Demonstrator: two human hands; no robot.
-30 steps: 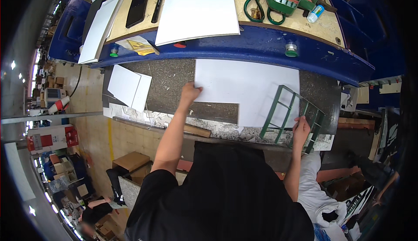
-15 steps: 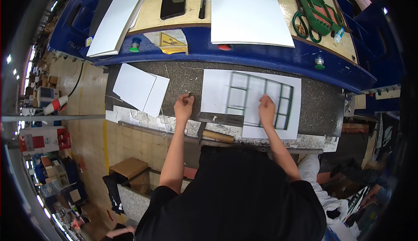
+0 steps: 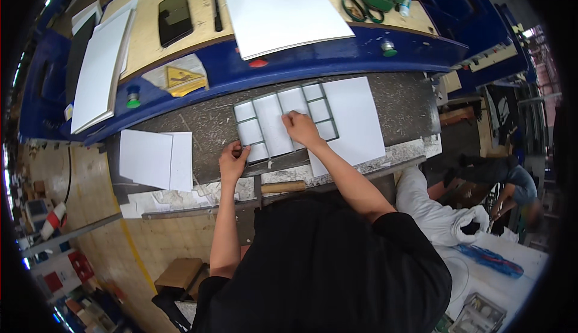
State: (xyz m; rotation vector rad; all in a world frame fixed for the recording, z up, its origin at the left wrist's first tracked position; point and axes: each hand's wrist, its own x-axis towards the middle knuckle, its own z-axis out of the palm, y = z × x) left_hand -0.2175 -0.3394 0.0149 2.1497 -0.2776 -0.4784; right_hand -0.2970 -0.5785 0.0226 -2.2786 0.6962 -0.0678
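Green grid frame (image 3: pixel 260 129) lay over the left part of the white sheet (image 3: pixel 355 116), on the dark, scuffed counter (image 3: pixel 208 113) in front of me. Paper showed through the openings; a bare stretch of it ran out to the right of the frame.

Right hand (image 3: pixel 303 129): thumb and fingers drawn together, grasping an inner bar near the frame's middle. Left hand (image 3: pixel 233 159): fingers curled at the frame's lower left corner, by the sheet's edge. Could not tell whether they gripped there or merely touched.

To the left, well apart from the frame, smaller white cards (image 3: pixel 146 159) lay overlapping. A wooden handle (image 3: pixel 283 186) rested near the counter's front edge, between my forearms.

Beyond the counter, a blue beam (image 3: pixel 229 77) bore a red button (image 3: pixel 258 62) and a torn yellow warning sticker (image 3: pixel 183 80). On the light wooden ledge (image 3: pixel 141 44) behind it: dark phone (image 3: pixel 175 18), black pen (image 3: pixel 217 9), large white sheets (image 3: pixel 283 14).
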